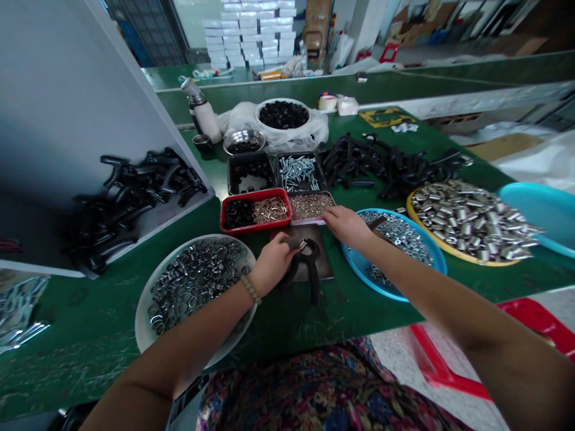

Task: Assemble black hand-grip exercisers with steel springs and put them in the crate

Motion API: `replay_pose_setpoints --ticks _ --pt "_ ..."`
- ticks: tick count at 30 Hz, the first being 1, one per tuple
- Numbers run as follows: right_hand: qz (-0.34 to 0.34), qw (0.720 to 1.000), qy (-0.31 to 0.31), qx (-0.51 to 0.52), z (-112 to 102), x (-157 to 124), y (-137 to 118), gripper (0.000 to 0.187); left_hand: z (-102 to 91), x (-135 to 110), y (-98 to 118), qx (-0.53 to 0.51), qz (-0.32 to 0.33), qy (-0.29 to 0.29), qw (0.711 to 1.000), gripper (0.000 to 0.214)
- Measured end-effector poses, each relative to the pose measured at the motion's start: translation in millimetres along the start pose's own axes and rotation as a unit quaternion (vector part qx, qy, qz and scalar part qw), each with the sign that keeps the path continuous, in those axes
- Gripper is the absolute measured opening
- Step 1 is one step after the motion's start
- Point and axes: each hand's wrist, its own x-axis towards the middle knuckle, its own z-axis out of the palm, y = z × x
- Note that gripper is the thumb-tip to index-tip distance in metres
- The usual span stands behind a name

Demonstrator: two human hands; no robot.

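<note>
My left hand is closed around a black plastic handle part, which has a ring-shaped end and a bit of bright metal at its top. The part is held over a dark metal plate on the bench. My right hand reaches to the near right corner of a small tray of tiny copper-coloured pins. Its fingers are bent together at the rim; what they pinch, if anything, is hidden. Beside that tray is a red tray with black caps and copper-coloured screws.
A white basin of metal rings lies left, a blue basin of nuts right. Beyond are a yellow basin of metal sleeves, a black tray of screws, piled black handles and a flask. A grey panel rises left.
</note>
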Motion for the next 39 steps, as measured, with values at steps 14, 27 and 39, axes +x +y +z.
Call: replay_pose_setpoints --ticks 14,27,39 --pt "0.205 0.839 0.099 0.493 -17 -53 -86 0.013 8.7 -10 3 0.233 0.142 -0.066 0.96 0.023" --pt "0.182 0.874 0.096 0.441 -5 -56 -87 0.01 3.6 -27 3 0.123 0.073 -0.068 0.987 0.032" --pt "0.153 0.896 0.077 0.409 -12 -51 -94 0.011 8.0 -28 -2 0.104 0.065 -0.07 0.99 0.031"
